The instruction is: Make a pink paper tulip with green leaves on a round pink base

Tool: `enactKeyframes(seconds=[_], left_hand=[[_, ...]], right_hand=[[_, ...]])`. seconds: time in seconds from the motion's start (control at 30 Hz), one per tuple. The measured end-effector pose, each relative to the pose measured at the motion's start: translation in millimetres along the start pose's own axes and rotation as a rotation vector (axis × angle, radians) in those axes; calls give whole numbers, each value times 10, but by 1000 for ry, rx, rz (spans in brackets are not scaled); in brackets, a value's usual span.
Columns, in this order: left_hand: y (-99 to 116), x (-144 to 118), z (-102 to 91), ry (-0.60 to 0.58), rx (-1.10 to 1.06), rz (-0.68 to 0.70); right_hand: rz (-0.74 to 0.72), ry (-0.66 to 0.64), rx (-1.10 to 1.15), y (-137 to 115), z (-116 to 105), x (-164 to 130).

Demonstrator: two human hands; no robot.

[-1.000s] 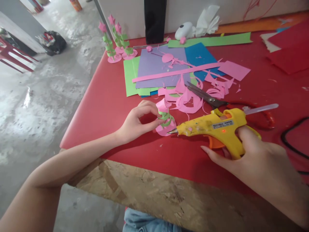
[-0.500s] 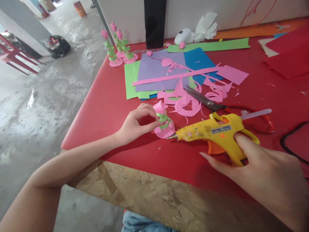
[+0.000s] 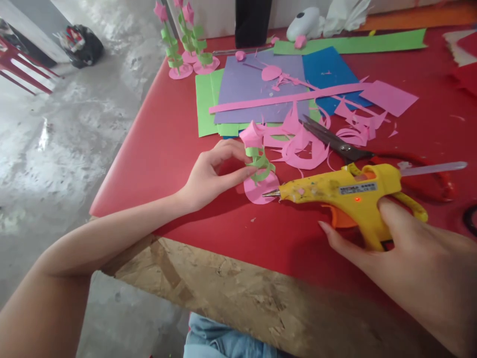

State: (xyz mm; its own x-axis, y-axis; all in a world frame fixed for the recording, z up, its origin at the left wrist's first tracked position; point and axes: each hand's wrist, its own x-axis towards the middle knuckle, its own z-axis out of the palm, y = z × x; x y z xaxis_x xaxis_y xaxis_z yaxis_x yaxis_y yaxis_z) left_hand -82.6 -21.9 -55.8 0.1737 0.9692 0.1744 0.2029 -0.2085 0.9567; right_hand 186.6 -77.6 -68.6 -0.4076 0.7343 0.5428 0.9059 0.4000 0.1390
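Note:
My left hand (image 3: 210, 175) pinches a small paper flower (image 3: 257, 164) that stands on the red table (image 3: 164, 144). It has a pink bud on top, a green spiral stem and a round pink base. My right hand (image 3: 402, 248) grips the handle of a yellow hot glue gun (image 3: 343, 191). Its metal nozzle points left and sits at the edge of the flower's pink base. A red light glows on the gun's side.
Scissors (image 3: 335, 141) with red handles lie among pink paper scraps (image 3: 298, 144) behind the glue gun. Purple, green and blue paper sheets (image 3: 257, 84) lie farther back. Finished paper flowers (image 3: 182, 44) stand at the far left corner. The table's chipboard edge (image 3: 242, 293) faces me.
The view has shifted down and slightly left. My left hand has tilted the flower more upright, and the glue gun's nozzle stays at the base.

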Motion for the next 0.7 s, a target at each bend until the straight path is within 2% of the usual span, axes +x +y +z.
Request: enactKeyframes(seconds=[0.17, 0.27, 0.5, 0.7], left_hand=[[0, 3, 11, 29, -90, -19], [7, 8, 14, 30, -126, -2], [6, 13, 7, 65, -70, -14], [13, 17, 18, 42, -104, -10]], right_hand=[[6, -22, 21, -42, 9, 27], [49, -86, 14, -63, 0, 41], [115, -145, 50, -69, -15, 49], [45, -78, 80, 0, 60, -5]])
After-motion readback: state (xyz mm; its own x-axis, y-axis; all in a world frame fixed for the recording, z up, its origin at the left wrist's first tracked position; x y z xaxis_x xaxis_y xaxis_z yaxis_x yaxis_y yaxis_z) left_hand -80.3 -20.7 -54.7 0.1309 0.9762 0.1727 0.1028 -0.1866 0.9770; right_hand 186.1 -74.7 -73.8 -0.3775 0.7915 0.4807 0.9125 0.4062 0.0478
